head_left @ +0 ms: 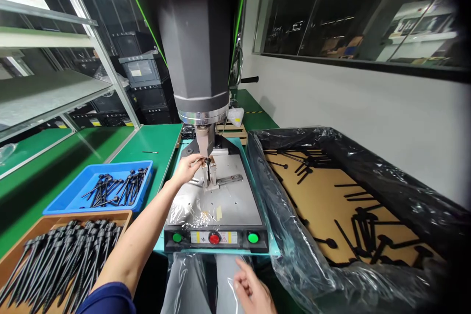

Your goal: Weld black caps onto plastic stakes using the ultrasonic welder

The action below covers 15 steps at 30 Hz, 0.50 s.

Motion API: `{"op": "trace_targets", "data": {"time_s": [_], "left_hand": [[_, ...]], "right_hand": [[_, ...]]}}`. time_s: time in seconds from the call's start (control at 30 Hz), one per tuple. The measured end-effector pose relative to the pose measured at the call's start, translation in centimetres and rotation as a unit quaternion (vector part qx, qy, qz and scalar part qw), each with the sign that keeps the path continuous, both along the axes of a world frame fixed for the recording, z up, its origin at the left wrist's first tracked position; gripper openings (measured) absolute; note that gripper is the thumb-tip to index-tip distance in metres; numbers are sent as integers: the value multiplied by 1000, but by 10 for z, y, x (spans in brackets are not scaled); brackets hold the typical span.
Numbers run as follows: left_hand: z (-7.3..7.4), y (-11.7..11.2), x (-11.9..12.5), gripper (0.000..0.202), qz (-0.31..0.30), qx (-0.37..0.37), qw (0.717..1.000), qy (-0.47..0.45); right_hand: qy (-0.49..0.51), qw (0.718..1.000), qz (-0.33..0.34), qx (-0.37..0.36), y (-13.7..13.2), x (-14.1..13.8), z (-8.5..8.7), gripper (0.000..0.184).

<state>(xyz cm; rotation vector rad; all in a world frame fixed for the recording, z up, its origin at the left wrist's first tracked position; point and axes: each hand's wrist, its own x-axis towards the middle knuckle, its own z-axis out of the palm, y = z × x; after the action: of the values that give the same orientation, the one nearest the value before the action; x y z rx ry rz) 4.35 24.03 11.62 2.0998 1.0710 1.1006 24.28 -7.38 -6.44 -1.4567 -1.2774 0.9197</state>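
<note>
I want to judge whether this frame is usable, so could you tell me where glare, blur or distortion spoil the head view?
Head view: wide-angle bending curves the shelf frame and darkens the right corners; glare glints on the plastic liner and the machine's metal plate; the right hand is slightly blurred, the left hand at the small black part is sharp.

a green bench [147, 140] runs under everything. on it, at left, sit a blue tray [79, 191] of black pins and, nearer, a brown tray [22, 243] heaped with more. the press [217, 201] stands in the middle. at right rests a plastic-lined box [368, 171]. behind the press lies a small wooden pallet [233, 132].
</note>
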Motion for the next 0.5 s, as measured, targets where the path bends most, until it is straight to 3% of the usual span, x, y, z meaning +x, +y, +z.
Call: {"op": "trace_targets", "data": {"time_s": [0.1, 0.2, 0.33, 0.5], "left_hand": [[-20, -16, -28, 28, 124, -68, 988, -54], [-48, -41, -67, 23, 219, -132, 966, -31], [-87, -90, -108, 27, 292, -192, 937, -18], [-123, -136, -125, 41, 368, -260, 892, -44]], "right_hand": [[-55, 998, -1, 18, 34, 21, 39, 42], [-88, 995, -35, 38, 77, 38, 61, 45], [-170, 984, -54, 3, 139, 47, 68, 43], [-304, 946, -70, -85, 204, 39, 73, 40]]}}
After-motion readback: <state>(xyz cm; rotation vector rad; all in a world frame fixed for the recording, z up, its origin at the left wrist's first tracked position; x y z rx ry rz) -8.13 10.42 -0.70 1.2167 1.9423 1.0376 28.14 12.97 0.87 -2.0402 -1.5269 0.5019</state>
